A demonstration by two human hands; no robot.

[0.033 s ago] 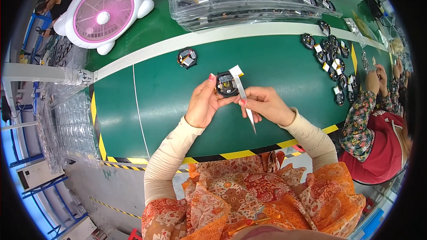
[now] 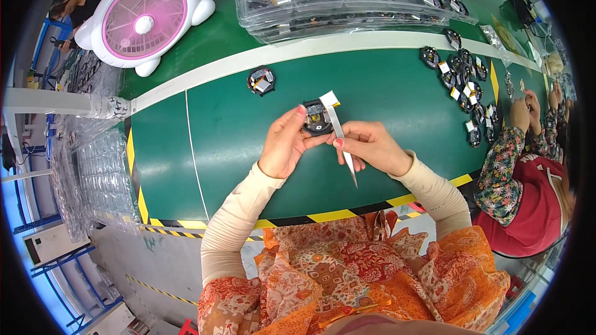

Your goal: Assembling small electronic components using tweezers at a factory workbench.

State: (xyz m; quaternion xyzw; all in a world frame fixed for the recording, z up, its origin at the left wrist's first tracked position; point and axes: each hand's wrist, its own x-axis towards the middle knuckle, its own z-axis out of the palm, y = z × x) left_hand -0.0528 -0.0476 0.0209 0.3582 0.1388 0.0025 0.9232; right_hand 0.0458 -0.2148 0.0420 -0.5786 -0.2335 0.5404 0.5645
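Observation:
My left hand [image 2: 284, 147] grips a round black watch-like electronic module [image 2: 318, 125], its thumb on the left rim and its fingers underneath. The open face of the module shows a circuit board. At its upper right edge a small white battery [image 2: 329, 98] with a yellow strip sticks out. In my right hand [image 2: 371, 147] are pinched slim silver tweezers [image 2: 337, 125]; their broad end lies by the battery and the pointed end faces me. Right fingertips are close to the module's lower right rim. A similar module [image 2: 261, 80] lies on the green table beyond my left hand.
Several more modules [image 2: 462, 74] are heaped at the right. Stacked clear plastic trays [image 2: 267, 22] of modules stand at the back, beside a pink and white fan [image 2: 144, 24]. A co-worker in a red vest [image 2: 535, 201] sits at the right. Striped tape [image 2: 332, 216] marks the table's front edge.
My left thumb has shifted slightly to the right, further over the module's rim. The right hand and the tweezers stay in place.

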